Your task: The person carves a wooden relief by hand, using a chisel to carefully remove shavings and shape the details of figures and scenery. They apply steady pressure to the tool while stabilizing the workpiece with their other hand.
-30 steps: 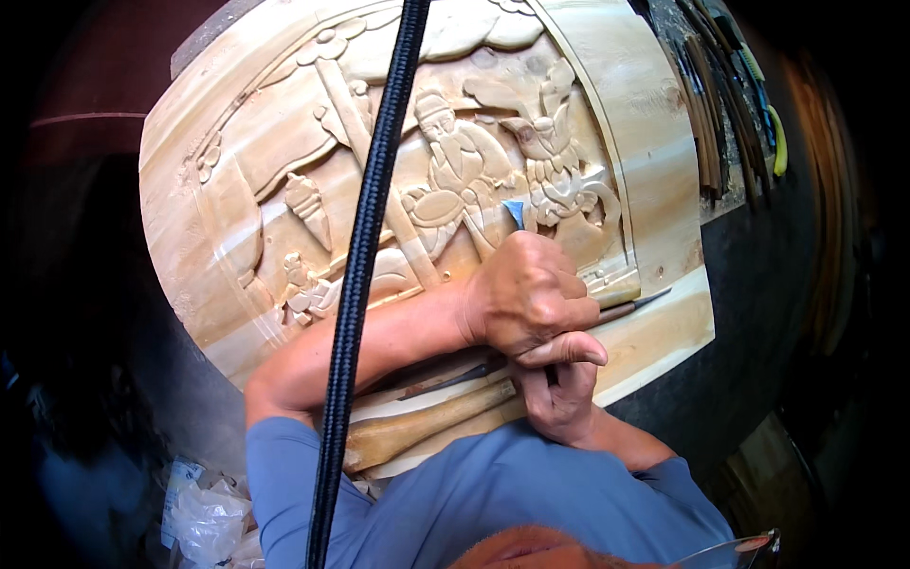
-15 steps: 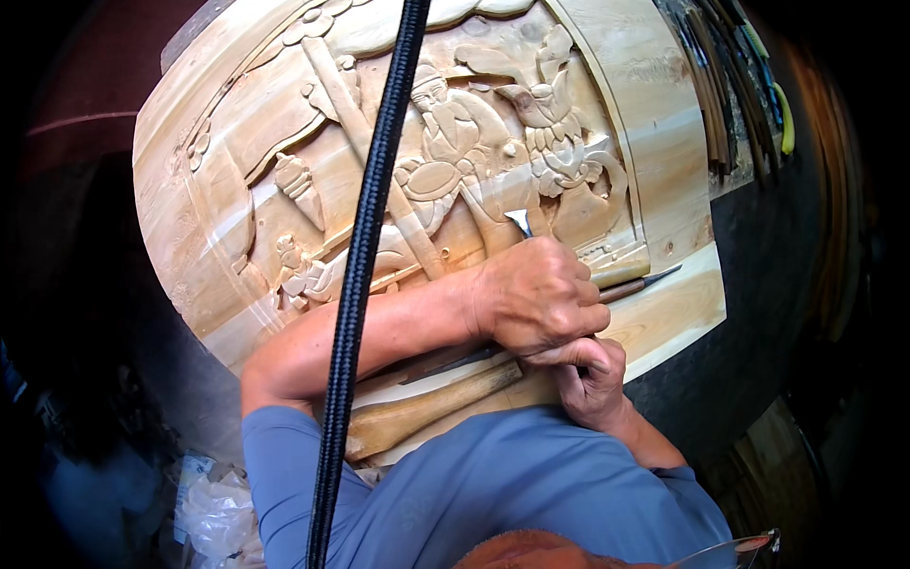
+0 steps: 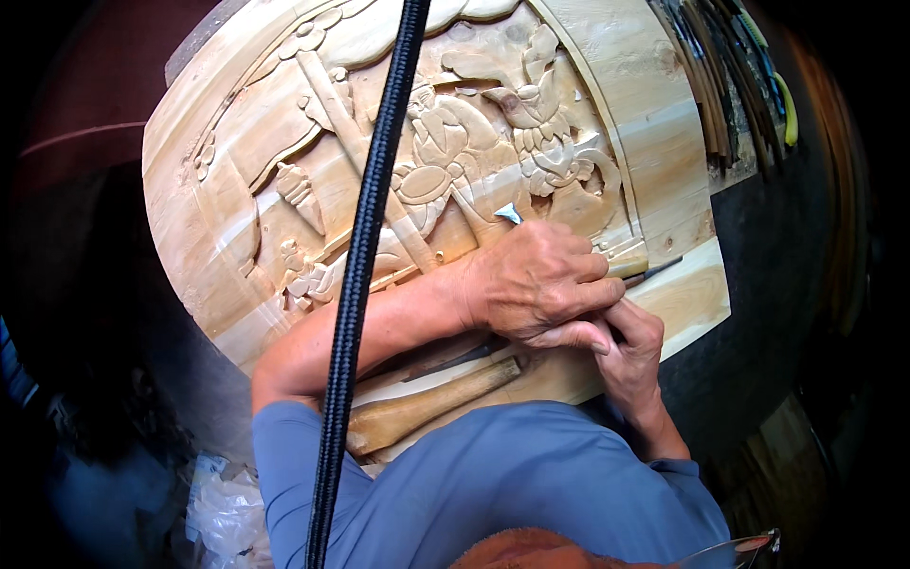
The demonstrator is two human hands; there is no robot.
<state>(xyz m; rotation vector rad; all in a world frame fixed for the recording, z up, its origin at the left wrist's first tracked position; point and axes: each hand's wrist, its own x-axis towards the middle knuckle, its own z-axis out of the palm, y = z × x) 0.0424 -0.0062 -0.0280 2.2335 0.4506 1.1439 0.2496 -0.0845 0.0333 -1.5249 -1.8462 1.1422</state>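
Gripping chisel (image 3: 510, 214) over panel (image 3: 445, 152), mid-frame: left hand (image 3: 542, 286). Right hand (image 3: 633, 349) curled against it; cannot tell its hold.

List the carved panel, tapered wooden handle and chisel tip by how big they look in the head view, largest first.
1. Carved panel, by far
2. Tapered wooden handle
3. Chisel tip

Watching from afar, I see a woodcarving workshop: a broad panel (image 3: 659, 137) carved in relief rests on the counter (image 3: 194, 49), slender hand tools (image 3: 713, 109) crowd the counter's far right corner, and a club-shaped wooden tool (image 3: 417, 408) lies along the panel's near edge.
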